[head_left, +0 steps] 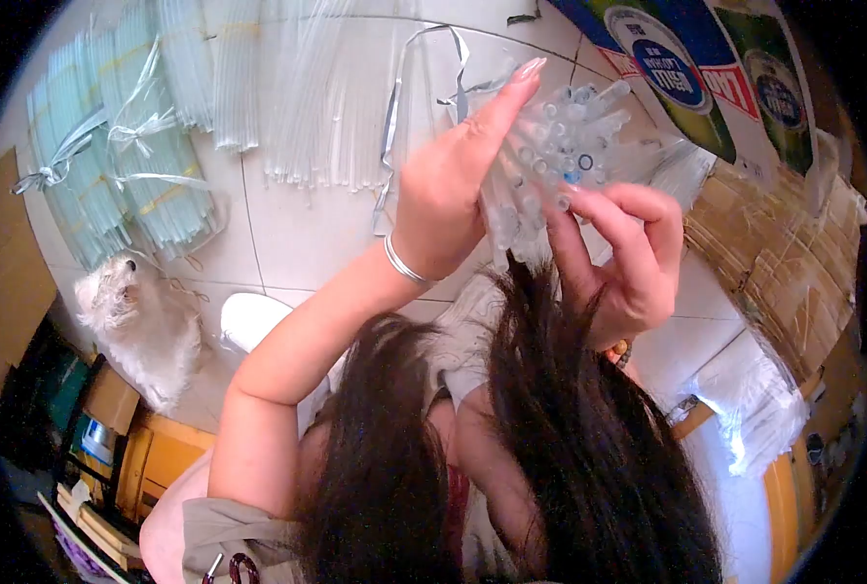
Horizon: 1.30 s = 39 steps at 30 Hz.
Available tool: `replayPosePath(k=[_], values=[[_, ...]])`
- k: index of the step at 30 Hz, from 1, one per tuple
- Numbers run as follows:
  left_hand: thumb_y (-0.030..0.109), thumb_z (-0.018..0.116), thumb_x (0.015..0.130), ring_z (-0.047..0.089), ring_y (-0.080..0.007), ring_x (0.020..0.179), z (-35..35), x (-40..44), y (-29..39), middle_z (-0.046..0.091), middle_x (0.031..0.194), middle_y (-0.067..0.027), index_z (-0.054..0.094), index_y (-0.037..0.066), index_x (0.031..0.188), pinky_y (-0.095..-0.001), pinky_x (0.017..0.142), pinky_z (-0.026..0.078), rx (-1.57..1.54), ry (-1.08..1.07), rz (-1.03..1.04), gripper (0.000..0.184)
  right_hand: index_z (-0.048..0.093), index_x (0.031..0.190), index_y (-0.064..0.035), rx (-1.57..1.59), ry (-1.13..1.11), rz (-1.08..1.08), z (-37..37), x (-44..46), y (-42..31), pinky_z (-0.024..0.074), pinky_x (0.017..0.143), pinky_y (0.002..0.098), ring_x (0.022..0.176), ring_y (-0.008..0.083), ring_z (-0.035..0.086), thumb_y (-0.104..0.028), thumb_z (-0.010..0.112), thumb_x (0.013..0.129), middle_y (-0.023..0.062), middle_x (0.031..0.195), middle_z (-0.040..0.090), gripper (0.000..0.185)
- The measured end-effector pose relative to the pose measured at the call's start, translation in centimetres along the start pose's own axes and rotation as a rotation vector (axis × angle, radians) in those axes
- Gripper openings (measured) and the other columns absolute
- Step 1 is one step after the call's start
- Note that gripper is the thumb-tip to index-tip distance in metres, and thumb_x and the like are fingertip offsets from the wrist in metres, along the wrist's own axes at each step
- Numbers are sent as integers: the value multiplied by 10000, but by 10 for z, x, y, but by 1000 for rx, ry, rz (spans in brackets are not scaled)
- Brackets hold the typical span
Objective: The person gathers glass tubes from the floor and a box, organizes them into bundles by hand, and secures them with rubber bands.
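A bundle of thin clear plastic tubes (540, 161) is in front of me, its round ends facing up toward the camera. My left hand (453, 180), with a pale bracelet at the wrist, supports the bundle's left side; its thumb is stretched along the edge and its other fingers are hidden. My right hand (628, 243) is at the bundle's near right side. Its thumb and index finger pinch one tube end, close to a small blue spot among the tubes. Dark hair hides part of the right wrist and the lower bundle.
Tied bundles of greenish tubes (156, 146) and rows of loose clear tubes (326, 117) lie on the tiled floor. A silvery ribbon (387, 131) is beside them. A white dog (141, 326) sits at left. Flattened cardboard (774, 253) and a printed beer box (667, 68) are at right.
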<state>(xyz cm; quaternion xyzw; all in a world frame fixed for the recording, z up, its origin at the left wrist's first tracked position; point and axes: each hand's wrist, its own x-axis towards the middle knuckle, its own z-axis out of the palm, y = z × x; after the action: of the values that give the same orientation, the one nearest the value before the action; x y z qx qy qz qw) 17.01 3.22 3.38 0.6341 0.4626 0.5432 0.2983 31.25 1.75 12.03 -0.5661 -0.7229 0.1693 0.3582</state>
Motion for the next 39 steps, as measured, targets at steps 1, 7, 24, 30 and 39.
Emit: replayPosePath(k=[1, 7, 24, 30, 39], values=[[13, 650, 839, 656, -303, 1149, 0, 1, 0, 600, 1350, -194, 479, -36, 1406, -335, 916, 556, 11, -2, 10, 594, 760, 924, -104, 9, -11, 34, 1, 2, -1, 481, 696, 299, 804, 195, 589, -25, 859, 661, 24, 858, 631, 292], [4, 745, 764, 636, -313, 1183, -10, 5, 6, 580, 1365, -216, 466, -37, 1414, -344, 960, 538, 1, -56, -67, 709, 646, 1027, -29, 434, -3, 23, 2, 17, 2, 522, 780, 311, 875, 205, 638, -4, 769, 792, 102, 930, 667, 267], [248, 871, 646, 677, -249, 1102, -27, -5, -2, 589, 1374, -170, 499, -30, 1381, -305, 899, 557, -3, -133, -144, 870, 656, 927, 26, 545, -182, 193, -23, 22, 3, 531, 807, 355, 881, 273, 671, 110, 748, 728, 162, 901, 683, 235], [304, 849, 695, 691, -247, 1067, -29, -8, -5, 588, 1378, -159, 519, -25, 1351, -290, 840, 577, 103, -144, -218, 805, 662, 977, -21, 585, 103, 205, -42, 15, 10, 521, 787, 343, 848, 236, 648, -33, 610, 891, 140, 898, 684, 100], [376, 823, 792, 635, -152, 1081, -24, -20, -11, 678, 1232, -83, 592, -8, 1292, -321, 933, 519, -145, -27, -368, 672, 645, 1119, -115, 1105, 464, 25, -172, 23, 59, 375, 784, 351, 531, 84, 394, -282, 490, 1031, -54, 605, 456, 245]])
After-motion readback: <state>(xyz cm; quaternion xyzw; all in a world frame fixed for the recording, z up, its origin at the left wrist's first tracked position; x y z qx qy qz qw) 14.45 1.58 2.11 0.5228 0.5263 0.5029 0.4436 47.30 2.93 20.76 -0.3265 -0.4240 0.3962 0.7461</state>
